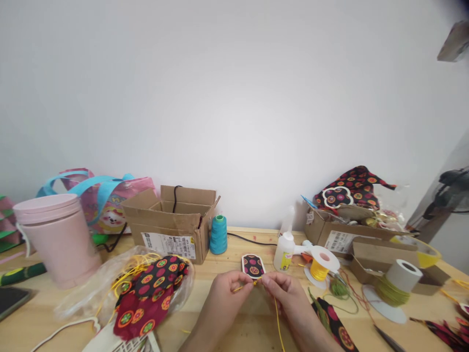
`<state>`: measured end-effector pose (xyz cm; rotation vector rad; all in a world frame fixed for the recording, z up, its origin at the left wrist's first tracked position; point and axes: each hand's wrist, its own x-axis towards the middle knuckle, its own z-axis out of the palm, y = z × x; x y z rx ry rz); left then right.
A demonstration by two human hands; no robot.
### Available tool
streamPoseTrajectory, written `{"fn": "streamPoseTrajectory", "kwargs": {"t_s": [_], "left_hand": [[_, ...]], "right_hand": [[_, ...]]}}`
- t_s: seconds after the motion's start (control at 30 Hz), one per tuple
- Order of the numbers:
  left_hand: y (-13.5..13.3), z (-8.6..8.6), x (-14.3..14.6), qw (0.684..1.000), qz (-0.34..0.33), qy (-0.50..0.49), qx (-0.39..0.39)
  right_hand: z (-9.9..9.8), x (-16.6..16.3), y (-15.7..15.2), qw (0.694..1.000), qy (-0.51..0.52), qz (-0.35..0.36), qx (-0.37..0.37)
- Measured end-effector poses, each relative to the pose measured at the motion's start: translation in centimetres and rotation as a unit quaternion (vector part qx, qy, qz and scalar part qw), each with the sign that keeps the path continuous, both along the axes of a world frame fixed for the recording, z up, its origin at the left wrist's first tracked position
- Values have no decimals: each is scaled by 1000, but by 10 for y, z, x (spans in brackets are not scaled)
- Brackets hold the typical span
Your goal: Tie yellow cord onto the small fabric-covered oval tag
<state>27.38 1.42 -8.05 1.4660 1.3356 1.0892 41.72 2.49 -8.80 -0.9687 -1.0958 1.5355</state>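
Note:
Close together at the front middle of the table, both my hands pinch a yellow cord (277, 318). My left hand (229, 296) grips a short stretch of it between thumb and fingertips. Thumb and forefinger of my right hand (284, 293) close on the cord just beside, and its long end hangs down toward me. A small yellow knot shows between the fingertips. Right above them lies a white-rimmed frame (253, 266) filled with dark flower-patterned fabric, its lower edge at my fingertips. Whether the cord is fastened to the frame I cannot tell.
Left stand a pink bucket (54, 239), a cardboard box (172, 230), a teal thread cone (219, 235) and patterned fabric (150, 298) on a plastic bag. Right are a glue bottle (284, 252), a yellow cord spool (320, 266), an olive cord spool (394, 288) and a filled box (339, 239).

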Motion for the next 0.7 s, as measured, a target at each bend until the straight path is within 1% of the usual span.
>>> {"fn": "streamPoseTrajectory", "kwargs": {"t_s": [0.1, 0.17, 0.23, 0.3, 0.4, 0.5, 0.6, 0.7], "left_hand": [[0, -1, 0, 1000, 4, 6, -3], [1, -2, 1, 1000, 6, 2, -4], [0, -1, 3, 1000, 2, -8, -6], [0, 0, 4, 1000, -6, -10, -2], [-1, 1, 3, 1000, -18, -10, 13], [-1, 0, 2, 1000, -10, -1, 6], [-1, -2, 1, 1000, 1, 16, -6], [-2, -2, 0, 1000, -6, 7, 3]], "right_hand": [[0, 0, 0, 1000, -21, 11, 8], [-2, 0, 0, 1000, 16, -1, -8], [-4, 1, 2, 997, 68, -34, -29], [-7, 2, 4, 993, 96, -52, -35], [-11, 3, 7, 996, 83, -28, -23], [-13, 4, 9, 998, 67, -11, -16], [-12, 4, 10, 998, 66, 3, -18], [-8, 4, 7, 998, 56, 13, -25]]}}
